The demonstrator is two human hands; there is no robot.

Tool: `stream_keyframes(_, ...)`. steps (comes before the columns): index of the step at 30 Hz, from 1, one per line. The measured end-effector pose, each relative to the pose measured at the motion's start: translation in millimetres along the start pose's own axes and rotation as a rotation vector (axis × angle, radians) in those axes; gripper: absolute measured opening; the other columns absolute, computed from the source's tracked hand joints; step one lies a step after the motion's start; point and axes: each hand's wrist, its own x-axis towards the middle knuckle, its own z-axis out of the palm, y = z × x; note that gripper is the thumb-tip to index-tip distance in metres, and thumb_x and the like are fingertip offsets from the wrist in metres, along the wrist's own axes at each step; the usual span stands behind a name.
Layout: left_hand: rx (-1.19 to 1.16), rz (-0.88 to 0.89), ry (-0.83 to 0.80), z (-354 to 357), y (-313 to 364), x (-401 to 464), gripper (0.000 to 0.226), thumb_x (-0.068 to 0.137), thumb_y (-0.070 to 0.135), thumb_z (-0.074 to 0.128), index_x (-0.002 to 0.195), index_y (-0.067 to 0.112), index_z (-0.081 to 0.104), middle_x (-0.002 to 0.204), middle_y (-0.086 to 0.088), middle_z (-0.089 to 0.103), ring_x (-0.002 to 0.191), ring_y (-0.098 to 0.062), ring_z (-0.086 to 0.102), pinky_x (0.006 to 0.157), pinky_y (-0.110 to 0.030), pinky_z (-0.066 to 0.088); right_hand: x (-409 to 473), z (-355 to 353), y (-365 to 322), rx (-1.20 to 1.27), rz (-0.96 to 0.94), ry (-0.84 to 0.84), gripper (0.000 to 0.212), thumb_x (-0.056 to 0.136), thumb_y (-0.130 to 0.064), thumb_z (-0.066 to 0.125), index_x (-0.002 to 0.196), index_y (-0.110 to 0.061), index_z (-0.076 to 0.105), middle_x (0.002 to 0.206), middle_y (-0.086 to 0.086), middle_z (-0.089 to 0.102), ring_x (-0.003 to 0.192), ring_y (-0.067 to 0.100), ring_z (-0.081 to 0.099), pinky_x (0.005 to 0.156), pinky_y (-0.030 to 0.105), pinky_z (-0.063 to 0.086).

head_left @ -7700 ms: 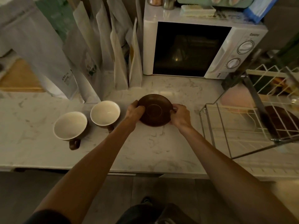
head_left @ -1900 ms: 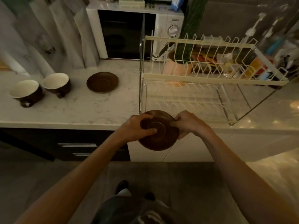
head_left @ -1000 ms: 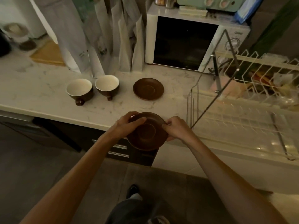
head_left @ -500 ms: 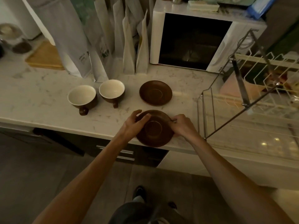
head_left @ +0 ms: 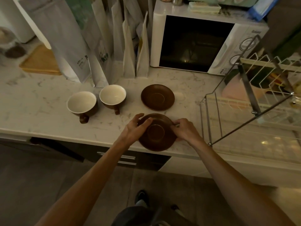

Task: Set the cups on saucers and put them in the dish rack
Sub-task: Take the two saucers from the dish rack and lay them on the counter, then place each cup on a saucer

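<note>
I hold a brown saucer [head_left: 157, 136] by its rim over the front edge of the marble counter [head_left: 40, 105]. My left hand [head_left: 134, 128] grips its left side and my right hand [head_left: 184, 130] pinches its right side. A second brown saucer [head_left: 157, 97] lies flat on the counter just behind it. Two brown cups with cream insides stand upright to the left, one nearer the saucers [head_left: 112, 97] and one further left [head_left: 82, 104]. The wire dish rack [head_left: 244, 108] stands on the counter at the right.
A white microwave [head_left: 203, 44] stands at the back. Several tall paper bags [head_left: 101, 39] lean against the wall behind the cups. A wooden board [head_left: 40, 61] lies at the far left. Drawer handles [head_left: 123, 159] show below the counter edge.
Both hands have carried the saucer from below the counter edge up and forward to the counter's front, just in front of the other saucer. The view has swung left from the rack.
</note>
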Motion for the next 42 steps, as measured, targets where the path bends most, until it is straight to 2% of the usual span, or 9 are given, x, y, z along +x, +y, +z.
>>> stream_keyframes(4, 0.073, 0.022, -0.009, -9, -2, 0, 0.070, 0.081, 0.066, 0.052, 0.141, 0.033, 0.036, 0.143, -0.012, 0.045, 0.123, -0.031, 0.051, 0.098, -0.053, 0.048, 1, -2, -2, -0.130, 0.005, -0.022, 0.033, 0.096, -0.040, 0.053, 0.100, -0.013, 0.070, 0.090, 0.008, 0.074, 0.075, 0.025, 0.072, 0.074, 0.043, 0.061)
stream_keyframes(8, 0.243, 0.107, 0.091, -32, -9, -2, 0.060, 0.088, 0.060, 0.048, 0.138, 0.028, 0.044, 0.139, -0.009, 0.052, 0.120, -0.026, 0.056, 0.098, -0.045, 0.048, 1, -7, -16, -0.441, -0.087, 0.181, 0.041, 0.096, -0.052, 0.045, 0.091, -0.017, 0.064, 0.082, 0.003, 0.066, 0.084, 0.027, 0.069, 0.066, 0.032, 0.048)
stream_keyframes(15, 0.292, 0.036, 0.213, -90, -16, -3, 0.039, 0.090, 0.052, 0.051, 0.118, 0.026, 0.062, 0.113, -0.006, 0.070, 0.100, -0.023, 0.065, 0.089, -0.043, 0.054, 19, -14, -83, -0.218, -0.219, 0.157, 0.035, 0.096, -0.044, 0.054, 0.120, -0.021, 0.065, 0.107, 0.001, 0.072, 0.101, 0.021, 0.067, 0.093, 0.039, 0.052)
stream_keyframes(20, 0.038, -0.096, 0.288, -115, -27, 1, 0.051, 0.085, 0.052, 0.057, 0.128, 0.025, 0.055, 0.114, -0.008, 0.065, 0.101, -0.027, 0.064, 0.084, -0.048, 0.058, 41, 5, -128, -0.148, -0.301, 0.060, 0.026, 0.093, -0.039, 0.059, 0.105, -0.019, 0.069, 0.088, 0.003, 0.075, 0.082, 0.021, 0.071, 0.079, 0.046, 0.059)
stream_keyframes(27, -0.437, -0.170, 0.377, -108, -21, 18, 0.063, 0.093, 0.041, 0.055, 0.147, 0.016, 0.033, 0.147, -0.012, 0.041, 0.127, -0.031, 0.048, 0.091, -0.046, 0.053, 64, 40, -176, -0.148, -0.378, -0.006, 0.053, 0.093, -0.045, 0.054, 0.137, -0.015, 0.051, 0.126, 0.008, 0.066, 0.102, 0.030, 0.068, 0.086, 0.049, 0.057)
stream_keyframes(34, -0.544, -0.207, 0.482, -95, -16, 43, 0.055, 0.095, 0.039, 0.051, 0.144, 0.015, 0.039, 0.136, -0.011, 0.052, 0.119, -0.029, 0.054, 0.088, -0.043, 0.055, 82, 58, -187, -0.155, -0.317, -0.107, 0.051, 0.097, -0.043, 0.049, 0.139, -0.015, 0.046, 0.124, 0.010, 0.064, 0.091, 0.031, 0.070, 0.080, 0.049, 0.059)
stream_keyframes(36, -0.544, -0.202, 0.511, -92, -14, 48, 0.051, 0.096, 0.037, 0.051, 0.141, 0.015, 0.044, 0.130, -0.011, 0.057, 0.113, -0.027, 0.058, 0.089, -0.044, 0.055, 87, 59, -187, -0.097, -0.293, -0.143, 0.047, 0.098, -0.035, 0.049, 0.141, -0.015, 0.045, 0.129, 0.012, 0.061, 0.093, 0.032, 0.071, 0.077, 0.049, 0.061)
stream_keyframes(39, -0.540, -0.172, 0.561, -89, -12, 54, 0.043, 0.094, 0.033, 0.052, 0.135, 0.019, 0.050, 0.123, -0.006, 0.060, 0.106, -0.025, 0.061, 0.088, -0.048, 0.056, 92, 59, -186, -0.008, -0.258, -0.180, 0.042, 0.101, -0.020, 0.045, 0.142, -0.015, 0.045, 0.129, 0.014, 0.060, 0.073, 0.028, 0.073, 0.065, 0.043, 0.063)
stream_keyframes(42, -0.510, -0.149, 0.584, -86, -14, 58, 0.044, 0.092, 0.030, 0.053, 0.134, 0.021, 0.050, 0.125, -0.004, 0.061, 0.108, -0.026, 0.062, 0.088, -0.048, 0.056, 96, 59, -185, 0.033, -0.250, -0.199, 0.039, 0.099, -0.013, 0.045, 0.139, -0.013, 0.048, 0.129, 0.015, 0.060, 0.075, 0.030, 0.074, 0.067, 0.044, 0.063)
